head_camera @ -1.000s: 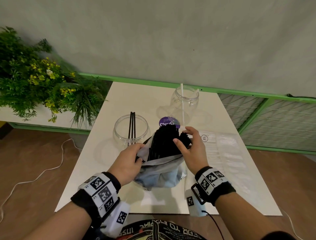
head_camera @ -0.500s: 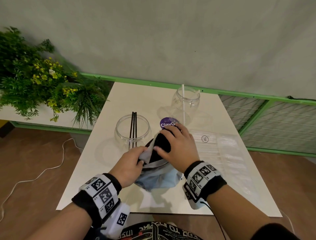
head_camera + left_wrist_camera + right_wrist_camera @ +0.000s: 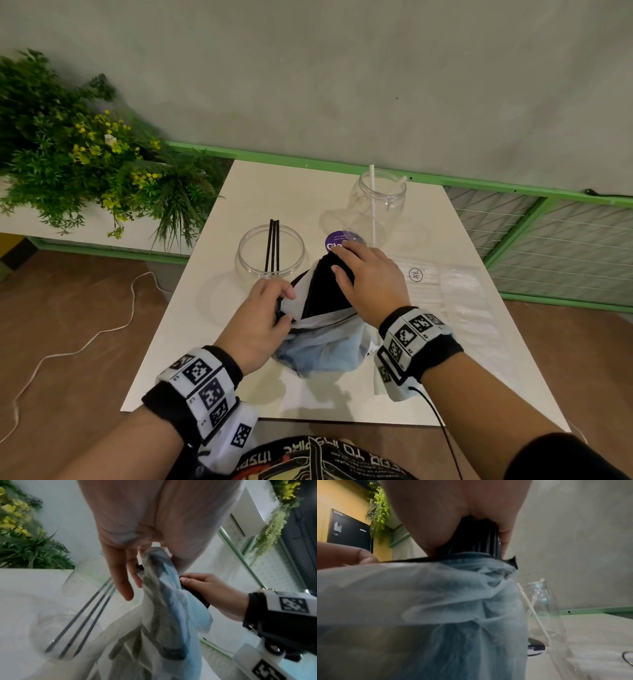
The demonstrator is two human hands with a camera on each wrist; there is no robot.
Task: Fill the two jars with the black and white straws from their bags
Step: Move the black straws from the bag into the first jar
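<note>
While the left hand (image 3: 263,317) pinched the black-edged rim of the bag (image 3: 325,346) between thumb and fingers, holding its mouth apart, the right hand (image 3: 371,279) came down over the bundle of black straws (image 3: 323,289) that stood out of the opening. Its grip was closed round the bundle's upper end, thumb on the near side and fingers curled over the far side; the right wrist view showed the dark straws (image 3: 479,539) wedged between palm and thumb just above the bag's rim. Both forearms reached forward from the near edge of the white surface (image 3: 212,329), wrists banded with marker cuffs, the right wrist bent so the palm faced down. The bag stood crumpled near the middle of the surface. Just beyond the left hand stood a wide clear jar (image 3: 272,251) with three black straws (image 3: 272,245) leaning inside. Farther back and to the right stood a narrower clear jar (image 3: 378,197) holding white straws (image 3: 372,202). A flat clear bag of white straws (image 3: 455,301) lay to the right of the right hand, and a purple round label (image 3: 334,240) showed just past its fingertips.
</note>
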